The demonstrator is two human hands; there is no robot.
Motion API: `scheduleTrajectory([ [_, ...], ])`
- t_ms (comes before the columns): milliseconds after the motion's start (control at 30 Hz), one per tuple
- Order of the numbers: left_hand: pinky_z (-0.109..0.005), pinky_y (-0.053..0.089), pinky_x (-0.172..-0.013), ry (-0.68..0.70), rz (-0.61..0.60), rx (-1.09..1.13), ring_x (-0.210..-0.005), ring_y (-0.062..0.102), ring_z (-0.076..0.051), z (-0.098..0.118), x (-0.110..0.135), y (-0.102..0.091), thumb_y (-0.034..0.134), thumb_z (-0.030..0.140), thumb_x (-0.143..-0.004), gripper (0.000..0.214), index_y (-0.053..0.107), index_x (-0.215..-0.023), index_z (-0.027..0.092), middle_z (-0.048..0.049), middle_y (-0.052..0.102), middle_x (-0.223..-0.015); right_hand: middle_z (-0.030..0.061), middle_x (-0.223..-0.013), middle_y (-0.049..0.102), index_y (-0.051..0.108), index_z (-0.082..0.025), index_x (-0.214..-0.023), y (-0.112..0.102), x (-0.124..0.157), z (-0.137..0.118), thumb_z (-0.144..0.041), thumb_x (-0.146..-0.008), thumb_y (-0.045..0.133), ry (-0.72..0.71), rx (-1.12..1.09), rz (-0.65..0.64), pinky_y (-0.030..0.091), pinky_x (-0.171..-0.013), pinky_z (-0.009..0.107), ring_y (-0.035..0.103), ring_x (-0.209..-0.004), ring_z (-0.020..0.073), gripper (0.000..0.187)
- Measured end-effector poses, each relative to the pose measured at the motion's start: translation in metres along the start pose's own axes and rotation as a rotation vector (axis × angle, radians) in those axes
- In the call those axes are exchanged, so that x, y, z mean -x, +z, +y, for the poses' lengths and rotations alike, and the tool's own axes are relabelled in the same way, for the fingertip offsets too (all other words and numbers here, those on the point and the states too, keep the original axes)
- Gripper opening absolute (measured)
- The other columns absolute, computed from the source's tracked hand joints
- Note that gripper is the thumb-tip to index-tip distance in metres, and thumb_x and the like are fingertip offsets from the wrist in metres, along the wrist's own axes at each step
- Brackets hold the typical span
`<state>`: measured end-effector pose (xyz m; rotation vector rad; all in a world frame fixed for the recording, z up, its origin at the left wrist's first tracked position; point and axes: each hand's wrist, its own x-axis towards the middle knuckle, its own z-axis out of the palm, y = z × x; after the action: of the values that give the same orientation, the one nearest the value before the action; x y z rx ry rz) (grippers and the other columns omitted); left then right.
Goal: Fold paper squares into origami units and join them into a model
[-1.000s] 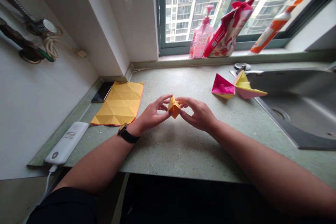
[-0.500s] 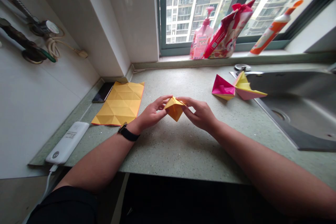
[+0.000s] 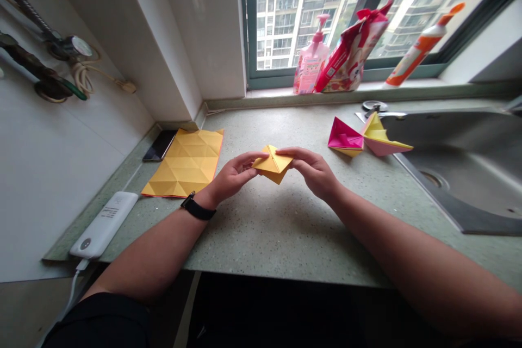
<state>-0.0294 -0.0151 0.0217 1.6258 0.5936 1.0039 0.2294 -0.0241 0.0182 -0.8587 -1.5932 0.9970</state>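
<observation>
Between my two hands, over the middle of the counter, is a folded yellow origami paper piece (image 3: 274, 163) with creased, angled faces. My left hand (image 3: 233, 174) pinches its left corner between thumb and fingers. On the right side, my right hand (image 3: 312, 170) grips the other corner, its index finger lying along the top. To the left lies a stack of creased orange-yellow paper sheets (image 3: 188, 160) with a reddish edge. Two more folded paper pieces, one magenta (image 3: 345, 135) and one yellow and pink (image 3: 383, 138), stand to the right by the sink.
A steel sink (image 3: 468, 160) takes up the right of the counter (image 3: 261, 234). A phone (image 3: 160, 145) and a white power bank (image 3: 105, 224) with a cable lie at left. A pump bottle (image 3: 310, 68), red bag (image 3: 353, 54) and orange-white bottle (image 3: 420, 49) line the windowsill.
The yellow paper piece has been tilted in my hands, so its upper faces and centre seam now show more. My fingers have shifted onto its top. The other things stay put.
</observation>
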Motion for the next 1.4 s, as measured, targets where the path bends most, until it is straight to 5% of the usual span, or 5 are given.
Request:
scheduleTrajectory([
  [300,-0.034,0.056,-0.091,-0.073,0.076,-0.091,-0.101,0.07,-0.022,0.0,-0.003,0.002,0.08,0.042,-0.095,0.026,0.078,-0.106,0.018,-0.0076,0.077,-0.107,0.0065,-0.106,0.083,0.082,-0.024,-0.107,0.004,0.003,-0.001,-0.048,-0.099,0.072,0.032,0.08,-0.111,0.062,-0.091,0.041,0.077,-0.098,0.024,0.027],
  [700,-0.038,0.057,-0.089,-0.141,0.036,-0.589,-0.095,0.073,-0.023,-0.009,-0.001,0.006,0.063,0.034,-0.102,0.017,0.069,-0.113,0.023,-0.0046,0.078,-0.103,0.0038,-0.095,0.08,0.076,-0.024,-0.134,0.004,0.001,0.019,-0.025,-0.098,0.067,0.165,0.377,-0.187,0.06,-0.068,0.031,0.072,-0.073,0.0169,0.036],
  [900,-0.047,0.053,-0.106,-0.073,-0.006,-0.817,-0.114,0.07,-0.028,-0.017,-0.003,0.011,0.059,0.029,-0.104,0.019,0.071,-0.118,0.021,-0.0095,0.077,-0.118,0.0057,-0.103,0.082,0.078,-0.027,-0.133,0.004,0.003,0.022,-0.025,-0.103,0.065,0.036,0.69,-0.202,0.06,-0.081,0.038,0.073,-0.079,0.0195,0.033],
  [1100,-0.049,0.05,-0.11,-0.058,-0.005,-1.049,-0.117,0.064,-0.029,-0.023,-0.002,0.015,0.058,0.032,-0.108,0.021,0.071,-0.121,0.02,-0.0106,0.072,-0.119,0.0117,-0.117,0.079,0.083,-0.026,-0.123,0.004,0.002,0.028,-0.03,-0.106,0.064,-0.1,0.904,-0.265,0.057,-0.098,0.045,0.072,-0.107,0.0283,0.025],
  [1400,-0.051,0.047,-0.118,0.007,-0.059,-1.132,-0.132,0.061,-0.032,-0.023,0.002,0.014,0.061,0.033,-0.108,0.027,0.073,-0.129,0.021,-0.0131,0.069,-0.14,0.0121,-0.124,0.077,0.085,-0.029,-0.114,0.019,0.002,0.025,-0.038,-0.106,0.066,-0.078,1.114,-0.232,0.053,-0.094,0.045,0.068,-0.106,0.0307,0.022],
])
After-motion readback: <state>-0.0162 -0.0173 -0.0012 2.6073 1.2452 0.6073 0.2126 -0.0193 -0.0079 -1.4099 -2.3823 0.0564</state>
